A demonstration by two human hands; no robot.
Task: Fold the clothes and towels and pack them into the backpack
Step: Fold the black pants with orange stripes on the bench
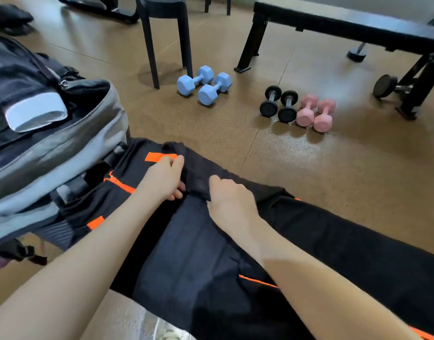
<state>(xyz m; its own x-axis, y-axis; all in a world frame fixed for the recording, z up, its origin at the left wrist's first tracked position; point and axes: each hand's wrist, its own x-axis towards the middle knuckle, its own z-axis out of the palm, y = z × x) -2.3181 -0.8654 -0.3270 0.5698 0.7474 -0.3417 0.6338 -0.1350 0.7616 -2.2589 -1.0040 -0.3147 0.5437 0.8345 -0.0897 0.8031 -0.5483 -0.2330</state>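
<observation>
Both hands pinch the dark garment beside the backpack.

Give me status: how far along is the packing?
Done: backpack stands open, dark fabric and a white case inside. In hand: left hand and right hand pinch a fold in the dark orange-trimmed garment on the floor. Left: finish folding, pack it.
</observation>
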